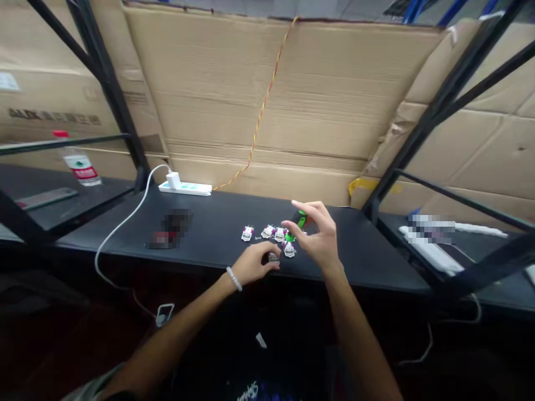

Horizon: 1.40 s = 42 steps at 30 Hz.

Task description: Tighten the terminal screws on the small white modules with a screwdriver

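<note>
My left hand (254,262), with a pale bracelet at the wrist, is curled round a small whitish part (273,258) near the table's front edge. Raised to the right of it, my right hand (320,231) grips a black and green tool (300,218) between thumb and fingers. Below the tool a green piece (290,237) shows, close to a white and purple part (288,249). Similar small parts lie behind my hands, among them one (247,233) set apart on the left and another (268,231) in the middle group.
A black table (217,214) spans the view, backed by cardboard (259,89). At the left are a white power strip (186,188) with a cable, a blurred dark object (170,229) and a bottle (83,170). Black metal frames (140,156) stand on both sides.
</note>
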{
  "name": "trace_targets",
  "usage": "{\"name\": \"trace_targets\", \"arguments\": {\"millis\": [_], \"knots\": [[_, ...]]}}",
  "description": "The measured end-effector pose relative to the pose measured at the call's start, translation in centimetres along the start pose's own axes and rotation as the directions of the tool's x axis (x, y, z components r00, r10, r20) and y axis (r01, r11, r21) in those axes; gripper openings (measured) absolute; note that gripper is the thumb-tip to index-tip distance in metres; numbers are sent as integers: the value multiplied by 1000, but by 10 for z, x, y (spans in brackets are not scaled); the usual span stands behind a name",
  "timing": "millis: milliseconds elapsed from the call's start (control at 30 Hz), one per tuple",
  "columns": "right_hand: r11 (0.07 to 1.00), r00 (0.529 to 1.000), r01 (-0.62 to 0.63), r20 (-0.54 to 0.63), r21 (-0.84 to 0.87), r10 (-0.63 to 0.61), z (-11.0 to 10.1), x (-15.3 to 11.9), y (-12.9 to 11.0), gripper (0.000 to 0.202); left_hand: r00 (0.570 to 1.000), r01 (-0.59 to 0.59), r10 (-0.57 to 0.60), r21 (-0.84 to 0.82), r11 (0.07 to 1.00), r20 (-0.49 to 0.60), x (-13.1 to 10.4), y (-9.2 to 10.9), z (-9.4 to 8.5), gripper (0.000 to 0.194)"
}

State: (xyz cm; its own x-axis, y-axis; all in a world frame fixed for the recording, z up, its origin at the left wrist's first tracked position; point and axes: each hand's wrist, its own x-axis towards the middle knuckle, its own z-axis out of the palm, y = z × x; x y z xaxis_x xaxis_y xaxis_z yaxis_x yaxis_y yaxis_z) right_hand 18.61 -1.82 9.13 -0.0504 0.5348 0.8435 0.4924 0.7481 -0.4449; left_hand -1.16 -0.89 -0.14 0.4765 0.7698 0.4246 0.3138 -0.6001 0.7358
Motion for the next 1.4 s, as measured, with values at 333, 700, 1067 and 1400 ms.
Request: {"name": "trace_targets", "arguments": {"millis": [333, 700, 1067, 1400], "knots": [[1000, 996, 25, 87, -10, -24, -9, 3, -6, 40, 1000, -17, 17, 9, 1000, 4, 0, 0, -1, 19], [998, 997, 49, 69, -40, -46, -9, 2, -7, 37, 1000, -10, 10, 2, 1000, 10, 0, 0, -1, 21], [996, 996, 65, -53, -67, -68, -4, -4, -4, 29, 1000, -27, 27, -18, 999, 7, 0, -1, 0, 20], [997, 997, 48, 62, -58, -45, -12, 0, -6, 35, 1000, -17, 17, 1, 1000, 14, 0, -1, -1, 19]]}}
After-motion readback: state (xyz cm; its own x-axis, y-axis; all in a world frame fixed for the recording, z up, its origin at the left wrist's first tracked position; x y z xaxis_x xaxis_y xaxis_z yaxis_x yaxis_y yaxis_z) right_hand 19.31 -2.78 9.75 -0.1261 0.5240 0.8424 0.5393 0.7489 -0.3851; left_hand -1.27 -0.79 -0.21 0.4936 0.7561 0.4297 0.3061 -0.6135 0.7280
